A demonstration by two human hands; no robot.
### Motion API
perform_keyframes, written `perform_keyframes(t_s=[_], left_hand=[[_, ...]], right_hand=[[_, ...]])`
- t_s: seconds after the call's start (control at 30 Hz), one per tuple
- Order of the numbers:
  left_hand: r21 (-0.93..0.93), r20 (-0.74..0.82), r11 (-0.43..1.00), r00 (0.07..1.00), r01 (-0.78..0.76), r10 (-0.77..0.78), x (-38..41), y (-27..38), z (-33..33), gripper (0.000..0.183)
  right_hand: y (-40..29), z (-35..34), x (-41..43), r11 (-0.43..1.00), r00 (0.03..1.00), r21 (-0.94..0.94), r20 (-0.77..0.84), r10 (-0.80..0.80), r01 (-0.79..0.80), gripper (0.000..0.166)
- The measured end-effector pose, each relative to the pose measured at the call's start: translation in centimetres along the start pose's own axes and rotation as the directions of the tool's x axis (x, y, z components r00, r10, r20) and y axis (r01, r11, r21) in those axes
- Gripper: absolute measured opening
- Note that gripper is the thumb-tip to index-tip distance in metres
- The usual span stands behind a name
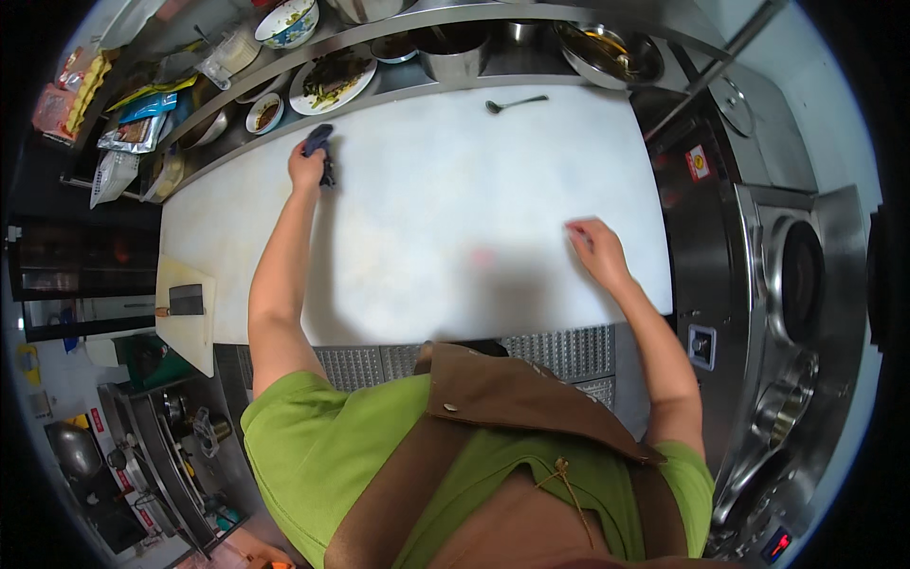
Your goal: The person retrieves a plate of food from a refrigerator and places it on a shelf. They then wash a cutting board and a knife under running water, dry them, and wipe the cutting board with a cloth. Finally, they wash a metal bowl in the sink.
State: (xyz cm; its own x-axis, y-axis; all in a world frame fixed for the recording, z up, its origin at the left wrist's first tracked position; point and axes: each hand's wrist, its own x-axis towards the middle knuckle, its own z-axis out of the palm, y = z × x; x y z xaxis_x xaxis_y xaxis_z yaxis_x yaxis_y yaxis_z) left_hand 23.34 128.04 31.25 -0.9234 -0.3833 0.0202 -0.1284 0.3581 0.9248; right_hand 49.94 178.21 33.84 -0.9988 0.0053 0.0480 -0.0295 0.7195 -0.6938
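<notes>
My left hand [307,168] grips a dark blue cloth [321,151] on the white worktop [426,199], close to its far edge and below a plate of food. My right hand [596,245] is over the right part of the worktop with its fingers curled; it appears to hold nothing, though the fingertips are partly hidden. A metal spoon [517,104] lies near the far edge. At the left end, a cleaver [186,300] rests on a yellowish cutting board [203,341].
Along the far side runs a metal shelf [398,91] with a white plate of dark food [334,80], a small sauce bowl [264,114], a metal pot [455,60] and a steel bowl [604,64]. Packets [138,131] stand at the far left. A wok station [796,277] is on the right.
</notes>
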Motion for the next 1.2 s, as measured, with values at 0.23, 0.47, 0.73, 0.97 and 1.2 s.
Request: perform_keyframes(t_s=[0.23,0.47,0.73,0.97,1.2], left_hand=[[0.741,-0.324,0.634,0.944,0.219,0.053,3.9,-3.2,6.5,0.050],[0.819,-0.242,0.556,0.964,0.144,0.107,6.5,-5.4,5.7,0.048],[0.801,-0.187,0.561,0.978,0.208,-0.095,4.8,1.8,15.3,0.028],[0.716,-0.076,0.698,0.996,0.027,0.040,-6.6,9.6,32.4,0.042],[0.498,0.270,0.704,0.862,-0.506,0.428,-23.3,12.8,42.5,0.039]], right_hand=[[1.3,3.8,22.5,0.854,0.948,-0.437,-0.010,-0.318,0.282,0.041],[3.8,6.9,29.3,0.677,0.959,-0.679,0.194,-0.207,0.283,0.044],[5.5,3.5,28.0,0.684,0.932,-0.638,0.179,-0.315,0.354,0.016],[9.5,-6.3,13.3,0.952,0.939,-0.060,-0.154,-0.307,0.302,0.010],[16.3,-15.1,-6.5,0.895,0.951,0.408,-0.158,0.265,-0.182,0.016]])
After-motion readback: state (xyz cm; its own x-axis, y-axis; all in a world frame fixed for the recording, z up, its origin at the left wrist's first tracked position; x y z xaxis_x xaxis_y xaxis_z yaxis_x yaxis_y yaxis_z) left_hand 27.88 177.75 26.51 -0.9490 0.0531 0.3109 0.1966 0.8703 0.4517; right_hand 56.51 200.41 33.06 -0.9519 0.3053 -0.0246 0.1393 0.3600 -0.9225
